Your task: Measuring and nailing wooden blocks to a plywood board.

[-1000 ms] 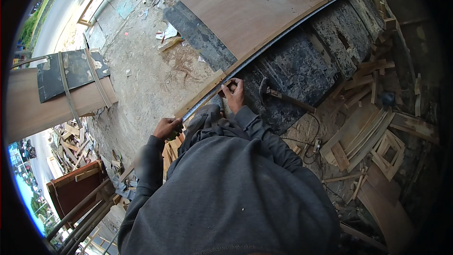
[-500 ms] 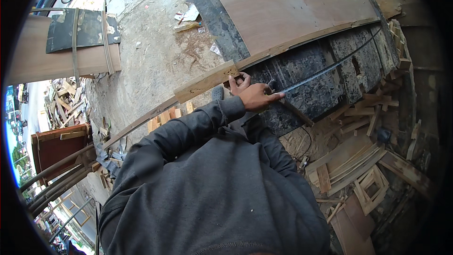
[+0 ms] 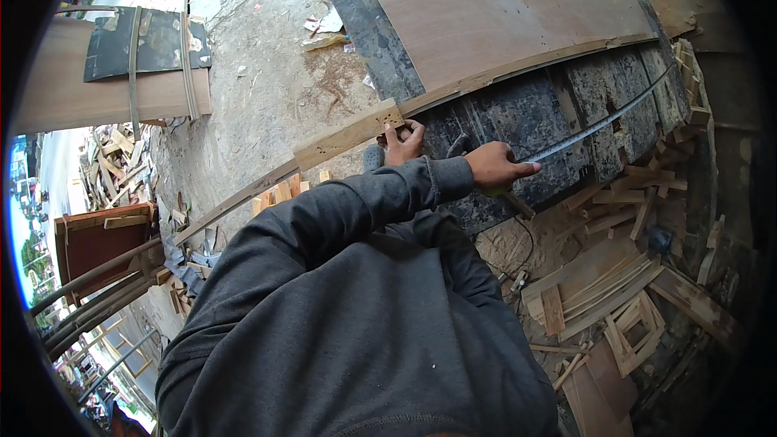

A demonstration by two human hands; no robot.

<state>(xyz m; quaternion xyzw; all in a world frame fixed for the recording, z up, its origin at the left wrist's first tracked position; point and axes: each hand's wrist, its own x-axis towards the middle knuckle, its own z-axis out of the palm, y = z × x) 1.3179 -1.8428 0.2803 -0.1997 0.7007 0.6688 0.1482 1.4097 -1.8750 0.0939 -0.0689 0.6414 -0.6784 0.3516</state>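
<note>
My left hand [image 3: 492, 166] reaches across over my right arm, closed on the end of a thin, bendy strip that looks like a steel measuring tape [image 3: 599, 125]. The strip runs right above a dark, stained board surface [image 3: 558, 97] and curves away to its far end. My right hand [image 3: 406, 144] has its fingertips pinched at the right end of a short pale wooden board [image 3: 344, 136] with small dark holes; anything between them is hidden. Close to my left hand lies what looks like a hammer [image 3: 458, 144], its handle passing below the hand.
A large brown plywood sheet [image 3: 502, 8] with a wooden edge strip lies beyond the dark surface. Wood offcuts [image 3: 635, 186] and a small wooden frame [image 3: 635, 332] lie at right. At left are a strapped panel stack [image 3: 146, 48], a scrap pile [image 3: 117, 162] and a long batten [image 3: 235, 202].
My left hand has moved right, away from my right hand, and the strip has shifted right with it. My right hand stays by the short board's end and shows more now.
</note>
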